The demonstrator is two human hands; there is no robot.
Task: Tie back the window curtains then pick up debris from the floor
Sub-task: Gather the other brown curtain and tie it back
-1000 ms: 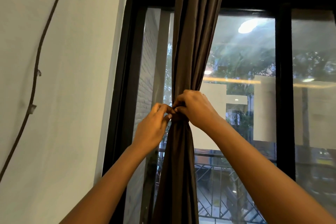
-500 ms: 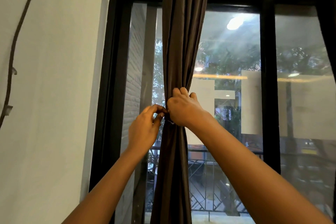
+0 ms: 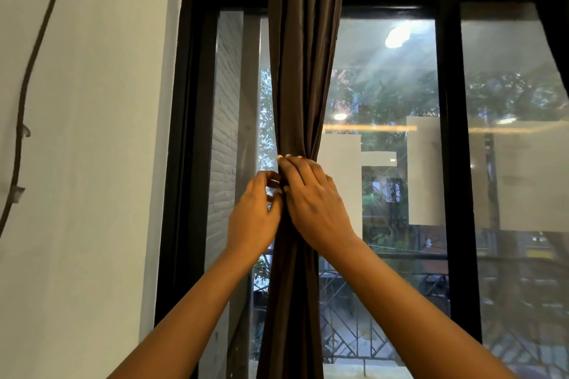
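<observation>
The dark brown curtain (image 3: 303, 71) hangs straight down in front of you, its long axis vertical, running from the top edge of the view to the bottom. It is gathered into one narrow bundle, pinched tightest at mid-height and flaring a little above and below that waist. It sits left of centre in the black window frame (image 3: 448, 132), in front of the glass.

Your right hand (image 3: 314, 203) is wrapped over the waist of the bundle from the right, its back toward you, fingers curled around the cloth and their tips showing at the bundle's left edge: closed, gripping the curtain. Your left hand (image 3: 255, 218) is just beside it on the left, touching the cloth's edge, thumb and fingertips drawn together in a pinch right at the gathered point. What it pinches is too small to make out. The two hands meet at the waist, knuckles nearly touching.

Against the picture from half a second ago, your right hand has spread flatter and lies further over the bundle, and your left has closed in tight against it. Your head has shifted too, so the cable (image 3: 23, 101) clipped to the white wall (image 3: 107, 163) shows more fully on the left.

A second curtain's edge (image 3: 551, 9) darkens the upper right corner.
</observation>
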